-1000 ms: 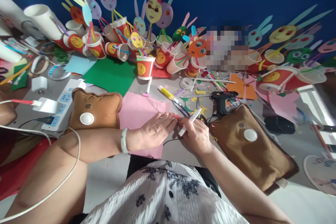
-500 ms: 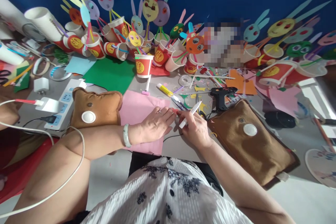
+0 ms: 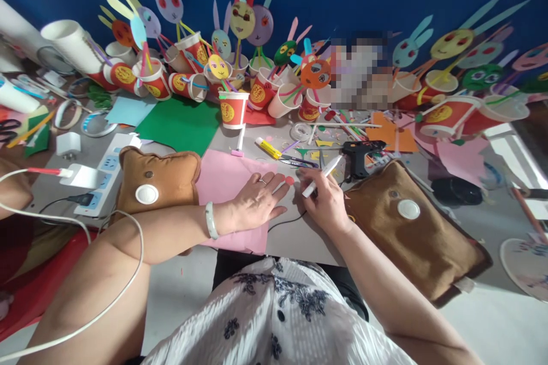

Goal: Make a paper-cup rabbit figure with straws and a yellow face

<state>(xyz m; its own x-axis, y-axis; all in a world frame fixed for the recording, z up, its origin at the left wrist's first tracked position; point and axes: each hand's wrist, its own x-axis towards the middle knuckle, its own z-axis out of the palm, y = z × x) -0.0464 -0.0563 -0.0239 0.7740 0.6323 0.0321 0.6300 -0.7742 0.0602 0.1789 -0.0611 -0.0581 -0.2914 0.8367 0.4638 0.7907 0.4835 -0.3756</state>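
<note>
My left hand (image 3: 257,202) lies flat with fingers spread over the pink paper (image 3: 226,174) and the table's grey top. A small red disc (image 3: 290,181) sits at its fingertips. My right hand (image 3: 325,199) is just to the right, its fingers curled round a white pen (image 3: 331,168) that points up and away. Some thumb and fingertip detail there is too small to tell. Beyond the hands lie a yellow glue stick (image 3: 268,148) and dark-handled scissors (image 3: 297,161).
Brown cushion-like pouches lie left (image 3: 160,179) and right (image 3: 423,234). A black glue gun (image 3: 363,154) is beyond my right hand. Paper cups with rabbit faces line the back. A white cable (image 3: 139,251) crosses my left forearm.
My right hand has moved slightly right with the pen, away from my left fingertips. The red disc now shows uncovered beside my left fingers, which are a little more spread.
</note>
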